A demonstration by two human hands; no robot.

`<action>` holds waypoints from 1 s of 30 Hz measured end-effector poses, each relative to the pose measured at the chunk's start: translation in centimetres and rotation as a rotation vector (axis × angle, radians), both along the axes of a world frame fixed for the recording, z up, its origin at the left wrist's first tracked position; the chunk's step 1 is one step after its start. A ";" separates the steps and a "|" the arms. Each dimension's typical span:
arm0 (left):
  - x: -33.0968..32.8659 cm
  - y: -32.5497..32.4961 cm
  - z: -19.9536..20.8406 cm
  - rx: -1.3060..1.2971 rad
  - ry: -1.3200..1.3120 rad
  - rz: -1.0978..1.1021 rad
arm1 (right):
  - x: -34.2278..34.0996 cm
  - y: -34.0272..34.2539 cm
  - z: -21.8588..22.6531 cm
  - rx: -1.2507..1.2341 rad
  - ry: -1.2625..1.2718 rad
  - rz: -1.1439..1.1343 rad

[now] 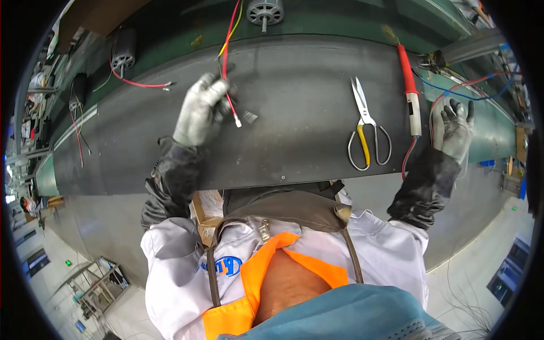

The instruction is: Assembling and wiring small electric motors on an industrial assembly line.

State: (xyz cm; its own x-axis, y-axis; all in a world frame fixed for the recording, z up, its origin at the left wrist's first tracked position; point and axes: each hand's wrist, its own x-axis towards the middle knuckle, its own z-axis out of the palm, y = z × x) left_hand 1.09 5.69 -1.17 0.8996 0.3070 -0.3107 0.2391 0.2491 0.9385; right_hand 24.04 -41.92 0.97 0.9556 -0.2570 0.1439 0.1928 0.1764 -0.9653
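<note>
My left hand [199, 112], in a grey-white glove, has its fingers closed around a red wire [228, 41] over the black work mat. The wire hangs from beyond the top edge, beside a yellow-green wire [220, 52], and ends in a small bare metal terminal [238, 122] below my fingers. Next to that terminal lies a small clear scrap [250, 117]. My right hand [455, 129], also gloved, is at the right end of the bench with fingers apart, close to a red-and-white soldering iron [409, 79]. Between my hands lie scissors [365, 122], blades partly apart, pointing away.
A grey motor [265, 11] with a shaft sits at the far centre. Two more motors [124, 54] with loose wires stand at the left. Blue and red cables [481, 97] loop near my right hand. The mat's front edge [283, 184] runs along my waist.
</note>
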 end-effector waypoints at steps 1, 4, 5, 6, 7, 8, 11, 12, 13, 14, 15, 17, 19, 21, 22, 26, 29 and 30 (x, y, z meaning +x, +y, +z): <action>-1.1 -0.6 0.0 -0.021 0.004 -0.020 | 0.5 1.1 0.4 0.002 0.007 0.024; -2.9 -4.4 1.2 -0.212 0.100 -0.100 | -0.5 4.4 2.6 -0.288 0.207 0.455; -3.2 -4.7 1.3 -0.205 0.108 -0.075 | -2.7 7.6 3.9 -0.396 0.257 0.577; -3.3 -4.8 1.2 -0.261 0.071 -0.093 | -5.3 11.2 4.7 -0.505 0.303 0.696; -4.1 -4.5 1.2 -0.306 0.034 -0.073 | -6.3 14.4 3.8 -0.533 0.367 0.886; -4.1 -4.4 0.9 -0.373 -0.010 -0.103 | -7.8 16.0 3.1 -0.578 0.443 1.023; -2.1 -5.8 0.9 -0.409 -0.079 -0.084 | -11.6 17.9 -1.4 -0.476 0.593 1.336; -1.5 -6.2 0.7 -0.424 -0.112 -0.068 | -12.8 18.2 -2.6 -0.457 0.450 1.368; -1.3 -6.7 0.8 -0.423 -0.110 -0.061 | -14.0 18.4 -3.0 -0.436 0.308 1.398; -1.0 -7.1 0.8 -0.404 -0.132 -0.022 | -14.8 18.5 -2.5 -0.435 0.308 1.405; -0.5 -7.3 1.0 -0.384 -0.158 0.011 | -15.3 18.7 -1.5 -0.313 0.258 1.315; 0.1 -7.8 1.3 -0.363 -0.191 0.044 | -15.9 19.3 -0.1 -0.077 0.156 1.130; 0.3 -8.7 1.7 -0.391 -0.207 0.107 | -15.9 20.0 -0.1 -0.079 0.137 1.106; 0.6 -9.1 1.9 -0.407 -0.223 0.142 | -15.6 20.8 -0.5 -0.075 0.109 1.061; 0.8 -9.3 2.0 -0.396 -0.222 0.138 | -15.6 21.2 -0.6 -0.080 0.104 1.064; 1.0 -9.5 2.0 -0.414 -0.227 0.131 | -15.8 22.4 -1.2 -0.162 -0.033 0.965; 1.3 -9.7 2.1 -0.492 -0.247 0.112 | -15.6 22.7 -1.1 -0.205 -0.076 0.938; 1.4 -9.8 2.0 -0.499 -0.269 0.120 | -15.6 22.7 -1.0 -0.209 -0.078 0.943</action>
State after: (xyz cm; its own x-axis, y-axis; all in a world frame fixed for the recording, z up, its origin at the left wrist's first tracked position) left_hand 2.50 -4.11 0.85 0.9348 0.2867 -0.2096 -0.0486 0.6878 0.7243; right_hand 8.49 -19.19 -0.04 0.7416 0.6485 0.1716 0.1248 0.1179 -0.9852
